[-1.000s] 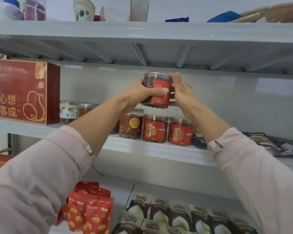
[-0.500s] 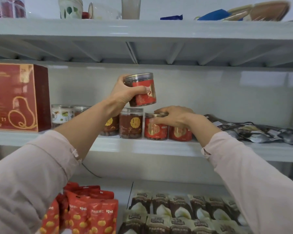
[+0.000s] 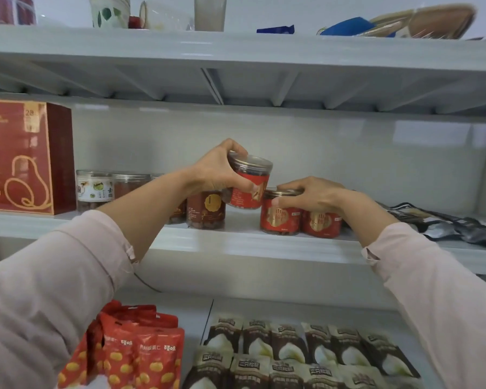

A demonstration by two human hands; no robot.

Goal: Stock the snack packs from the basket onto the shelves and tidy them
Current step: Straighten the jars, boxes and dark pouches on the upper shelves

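Note:
My left hand (image 3: 218,172) grips a clear jar with a red label (image 3: 249,183), tilted and held just above the middle shelf (image 3: 236,242). It hangs between a brown-label jar (image 3: 206,210) on its left and two red-label jars on its right. My right hand (image 3: 310,195) lies over the lid of the nearer red-label jar (image 3: 279,219), with fingers curled on it. The second red-label jar (image 3: 321,224) stands right beside it, partly behind my wrist. The basket is out of sight.
A red gift box (image 3: 20,157) and more clear jars (image 3: 94,189) stand at the shelf's left. Dark foil packs (image 3: 443,224) lie at its right. Below are red snack pouches (image 3: 141,352) and rows of brown-and-white packs (image 3: 292,349). The upper shelf (image 3: 236,46) holds cups and packets.
The jar in my left hand has come down and to the right, close to the shelf and the red jars. My right hand stays on the standing jar's lid.

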